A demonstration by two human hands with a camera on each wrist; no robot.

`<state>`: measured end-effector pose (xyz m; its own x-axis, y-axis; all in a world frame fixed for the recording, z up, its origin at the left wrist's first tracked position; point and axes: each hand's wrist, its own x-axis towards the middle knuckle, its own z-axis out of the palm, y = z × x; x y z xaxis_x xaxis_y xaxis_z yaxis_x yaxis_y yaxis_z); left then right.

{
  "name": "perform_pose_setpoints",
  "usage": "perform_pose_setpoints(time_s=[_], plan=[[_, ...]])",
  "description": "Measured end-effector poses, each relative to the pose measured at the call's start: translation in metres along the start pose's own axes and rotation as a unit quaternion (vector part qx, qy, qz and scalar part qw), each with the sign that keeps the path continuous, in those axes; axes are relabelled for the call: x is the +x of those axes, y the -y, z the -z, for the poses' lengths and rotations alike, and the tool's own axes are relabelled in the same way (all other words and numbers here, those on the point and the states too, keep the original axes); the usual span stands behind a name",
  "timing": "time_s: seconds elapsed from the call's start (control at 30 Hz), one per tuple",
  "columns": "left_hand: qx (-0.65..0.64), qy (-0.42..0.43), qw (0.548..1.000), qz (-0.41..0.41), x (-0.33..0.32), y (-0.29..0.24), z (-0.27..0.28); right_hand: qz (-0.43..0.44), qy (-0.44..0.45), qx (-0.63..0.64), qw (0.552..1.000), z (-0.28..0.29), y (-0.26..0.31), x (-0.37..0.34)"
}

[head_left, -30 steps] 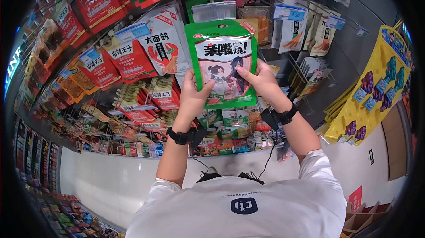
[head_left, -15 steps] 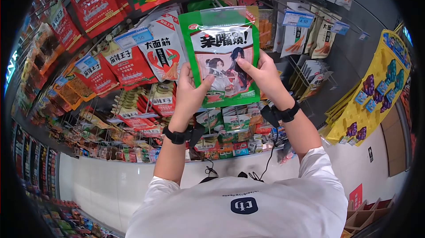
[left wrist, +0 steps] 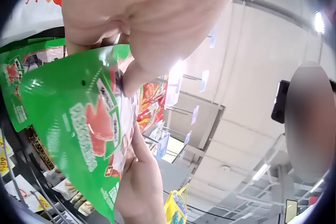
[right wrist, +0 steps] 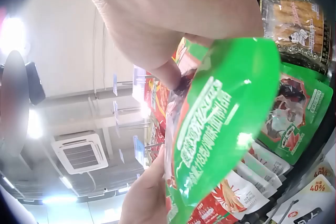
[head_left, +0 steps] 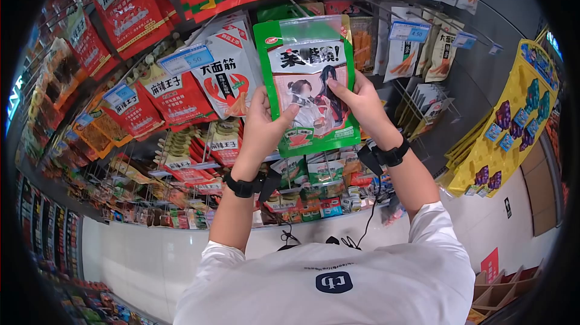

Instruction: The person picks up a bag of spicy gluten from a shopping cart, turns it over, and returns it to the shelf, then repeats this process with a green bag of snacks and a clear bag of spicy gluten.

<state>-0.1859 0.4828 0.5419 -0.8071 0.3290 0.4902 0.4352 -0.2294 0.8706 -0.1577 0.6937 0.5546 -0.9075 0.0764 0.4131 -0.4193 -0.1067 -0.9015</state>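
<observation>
Pouch (head_left: 311, 86), green-edged, is held at the upper middle of the head frame, gripped at its two lower sides by the left hand (head_left: 264, 124) and the right hand (head_left: 365, 106). In each hand it is clamped between a thumb laid on the front and fingers curled behind; by this, it seems, the soft pack is spread flat and its printed face turned toward the person. Across its top a see-through holder (head_left: 311, 30) is seen; whether the pouch is also hung there cannot be told. Its contents are hidden by opaque film. Beyond, at left, red bags (head_left: 175, 98) and a white bag (head_left: 226, 77) are hung face outward, likely so that they can be read, with a price tag (head_left: 187, 58) set in front. In the right wrist frame's upper right, brown strips are shown through a pack (right wrist: 296, 24). Farther off, at the head frame's right, small purple and teal packets are displayed on a yellow rack (head_left: 501, 168).
</observation>
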Motion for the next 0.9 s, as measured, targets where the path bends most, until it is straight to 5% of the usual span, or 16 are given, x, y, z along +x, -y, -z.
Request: perform_pose_setpoints(time_s=[0.23, 0.3, 0.47, 0.9], plan=[[0.056, -0.019, 0.998, 0.014, 0.033, 0.036, 0.005, -0.066, 0.002, -0.07, 0.995, 0.006, -0.002, 0.023], [0.07, -0.045, 0.995, -0.048, 0.055, 0.067, 0.013, -0.066, 0.0, -0.075, 0.995, 0.008, -0.018, 0.042], [0.294, -0.142, 0.945, -0.03, 0.077, 0.071, 0.008, -0.04, 0.002, -0.058, 0.998, 0.018, -0.054, 0.085], [0.277, -0.16, 0.947, 0.022, 0.086, 0.087, 0.009, -0.056, -0.035, -0.141, 0.988, 0.017, -0.061, 0.094]])
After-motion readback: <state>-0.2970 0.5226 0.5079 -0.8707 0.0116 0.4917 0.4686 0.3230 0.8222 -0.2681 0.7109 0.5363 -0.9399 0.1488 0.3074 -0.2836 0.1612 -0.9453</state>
